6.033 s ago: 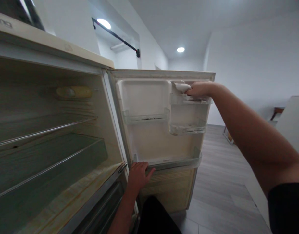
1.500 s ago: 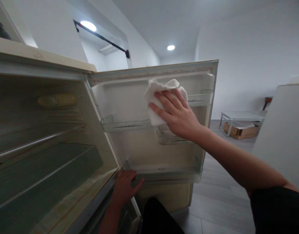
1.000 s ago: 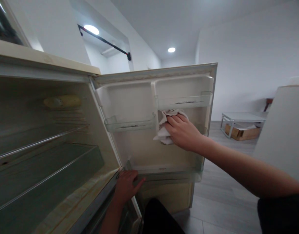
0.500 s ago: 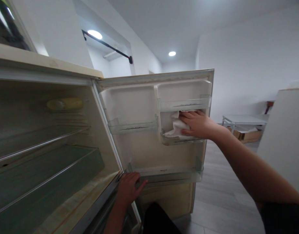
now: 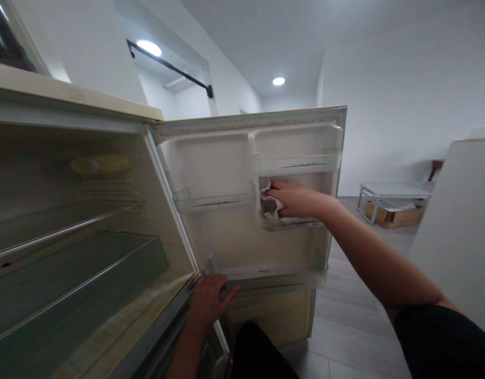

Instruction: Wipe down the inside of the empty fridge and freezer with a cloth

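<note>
A refrigerator door stands swung out, its inner side with clear shelves facing me. My right hand presses a crumpled white cloth against the inner wall of the small right-hand compartment, just above its clear door shelf. The palm and fingers hide part of the cloth. Low down, my left hand rests on the edge of the refrigerator body near the hinge side of the door, thumb held apart and nothing in it.
Glass shelves and a yellowed lamp cover are inside the stained cabinet at left. My dark-clothed knee is below the door. A low white table with a cardboard box under it stands beyond, beside a white panel.
My right hand has slid left with the cloth, deeper towards the compartment's left side, and the cloth is more bunched. The left hand has stayed put.
</note>
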`<state>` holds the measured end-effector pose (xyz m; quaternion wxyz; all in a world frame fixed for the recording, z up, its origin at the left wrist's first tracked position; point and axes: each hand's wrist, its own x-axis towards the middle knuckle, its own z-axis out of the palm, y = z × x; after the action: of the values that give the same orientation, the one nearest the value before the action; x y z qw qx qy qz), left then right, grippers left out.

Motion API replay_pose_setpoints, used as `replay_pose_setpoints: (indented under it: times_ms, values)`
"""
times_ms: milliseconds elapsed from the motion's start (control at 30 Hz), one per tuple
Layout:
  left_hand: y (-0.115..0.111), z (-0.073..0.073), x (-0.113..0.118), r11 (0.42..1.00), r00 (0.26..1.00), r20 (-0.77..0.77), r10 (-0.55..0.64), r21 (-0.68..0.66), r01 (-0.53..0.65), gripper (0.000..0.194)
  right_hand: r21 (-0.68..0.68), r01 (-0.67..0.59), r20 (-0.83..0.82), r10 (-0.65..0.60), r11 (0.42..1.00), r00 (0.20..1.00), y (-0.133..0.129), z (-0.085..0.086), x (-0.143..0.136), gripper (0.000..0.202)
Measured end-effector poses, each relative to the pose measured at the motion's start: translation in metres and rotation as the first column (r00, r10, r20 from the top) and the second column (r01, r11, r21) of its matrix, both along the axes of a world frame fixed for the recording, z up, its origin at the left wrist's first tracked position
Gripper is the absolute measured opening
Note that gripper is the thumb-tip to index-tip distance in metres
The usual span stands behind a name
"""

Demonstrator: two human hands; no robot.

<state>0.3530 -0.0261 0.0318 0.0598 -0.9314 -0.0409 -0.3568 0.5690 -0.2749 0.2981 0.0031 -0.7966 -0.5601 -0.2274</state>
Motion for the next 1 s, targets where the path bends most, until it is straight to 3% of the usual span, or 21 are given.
replay_pose_setpoints:
  times_ms: [100,233,300,467,533,700,1000]
  values:
    - [-0.001,0.0,0.001,1.0,1.0,-0.003,0.012,-0.008,-0.012,0.035,-0.068,-0.18,-0.131,0.17,0.981,0.977,0.022,-0.002,0.009,0.045]
    - [-0.004,0.001,0.001,1.0,1.0,-0.014,0.028,-0.012,-0.028,0.037,-0.06,-0.195,-0.222,0.177,0.979,0.959,0.026,-0.005,0.014,0.044]
    - [-0.005,0.002,0.0,1.0,1.0,-0.009,0.026,-0.016,-0.027,0.037,-0.076,-0.137,-0.212,0.118,0.988,0.97,0.015,-0.006,0.016,0.038]
    - [-0.002,0.002,-0.002,1.0,1.0,0.015,0.007,0.002,-0.007,0.035,-0.132,0.205,-0.056,-0.214,0.97,0.975,-0.017,-0.01,0.024,0.031]
    - [0.0,0.001,-0.003,1.0,1.0,0.015,0.001,0.009,-0.001,0.035,-0.143,0.237,-0.03,-0.243,0.961,0.969,-0.021,-0.011,0.025,0.031]
    - [0.0,0.002,-0.004,1.0,1.0,0.016,0.01,0.007,-0.01,0.036,-0.155,0.202,0.006,-0.203,0.967,0.979,-0.018,-0.011,0.022,0.028]
    - [0.003,0.002,-0.007,1.0,0.999,0.016,-0.03,-0.006,0.03,0.035,-0.138,0.042,-0.155,-0.063,0.99,0.986,-0.031,-0.009,0.024,0.023]
